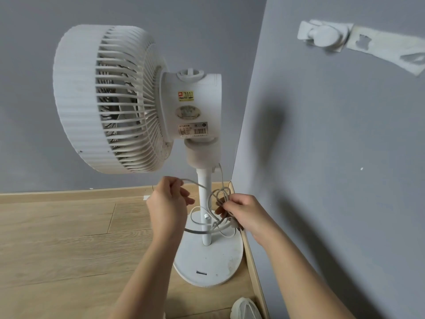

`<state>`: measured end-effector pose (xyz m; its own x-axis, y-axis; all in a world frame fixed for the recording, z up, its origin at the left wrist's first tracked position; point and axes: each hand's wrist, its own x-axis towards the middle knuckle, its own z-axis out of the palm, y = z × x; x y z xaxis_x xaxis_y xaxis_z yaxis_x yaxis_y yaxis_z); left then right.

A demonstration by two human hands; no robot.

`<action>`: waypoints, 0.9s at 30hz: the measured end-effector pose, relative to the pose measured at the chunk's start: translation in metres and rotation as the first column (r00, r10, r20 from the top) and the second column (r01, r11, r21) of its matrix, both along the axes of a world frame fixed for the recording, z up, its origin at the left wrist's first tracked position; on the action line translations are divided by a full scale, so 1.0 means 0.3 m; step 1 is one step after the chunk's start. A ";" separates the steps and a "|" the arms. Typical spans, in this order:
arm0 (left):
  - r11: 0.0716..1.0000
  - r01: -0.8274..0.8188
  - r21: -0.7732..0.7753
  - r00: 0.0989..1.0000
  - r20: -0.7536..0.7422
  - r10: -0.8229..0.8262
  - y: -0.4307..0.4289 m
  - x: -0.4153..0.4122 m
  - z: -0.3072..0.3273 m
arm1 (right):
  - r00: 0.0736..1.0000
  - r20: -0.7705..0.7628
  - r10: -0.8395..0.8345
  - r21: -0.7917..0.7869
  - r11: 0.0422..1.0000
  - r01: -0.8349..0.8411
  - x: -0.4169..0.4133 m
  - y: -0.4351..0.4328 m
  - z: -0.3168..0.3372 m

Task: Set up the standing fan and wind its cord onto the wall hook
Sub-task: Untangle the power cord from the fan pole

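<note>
The left hand (169,201) curls round one cord strand (192,182), and the right hand (241,214) pinches its gathered loops beside the fan pole (206,233). The wall hook (324,35) sits high rightward, nearer the right hand.

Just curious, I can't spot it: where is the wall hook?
In the head view, the wall hook sits high on the right wall, up and right of the fan.

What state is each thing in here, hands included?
White standing fan: upright on its round base, on the wooden floor.
White power cord: unwound, in loose loops by the pole.
White wall hook: bare, no cord on it.
Left hand: grips one cord strand.
Right hand: pinches the bunched loops.
</note>
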<state>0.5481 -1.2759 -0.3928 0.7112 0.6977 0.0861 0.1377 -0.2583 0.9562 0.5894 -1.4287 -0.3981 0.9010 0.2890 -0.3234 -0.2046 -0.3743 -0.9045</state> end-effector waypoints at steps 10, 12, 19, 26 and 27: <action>0.665 0.438 0.605 0.899 -0.272 -0.344 -0.033 -0.009 -0.042 | 0.999 0.019 0.033 -0.042 0.999 -0.033 -0.006 0.000 -0.001; 0.682 0.445 0.581 0.895 -0.256 -0.366 -0.043 -0.010 -0.044 | 0.999 0.016 0.028 -0.035 0.999 -0.027 -0.006 0.000 0.003; 0.919 0.226 0.324 0.973 -0.036 -0.227 -0.031 -0.001 -0.015 | 0.997 0.019 -0.075 0.030 0.997 0.075 0.008 -0.014 -0.001; 0.976 0.147 0.163 0.988 0.015 -0.151 -0.048 -0.007 -0.011 | 0.998 -0.034 -0.061 0.101 0.993 0.064 0.001 -0.015 0.006; 0.977 0.142 0.161 0.988 0.035 -0.149 -0.054 -0.008 -0.007 | 0.997 -0.037 -0.063 0.107 0.992 0.067 0.003 -0.016 0.005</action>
<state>0.5457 -1.2921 -0.3947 0.7968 0.5620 0.2219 0.0439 -0.4202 0.9064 0.5903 -1.4336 -0.3965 0.9082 0.2654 -0.3237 -0.2561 -0.2593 -0.9312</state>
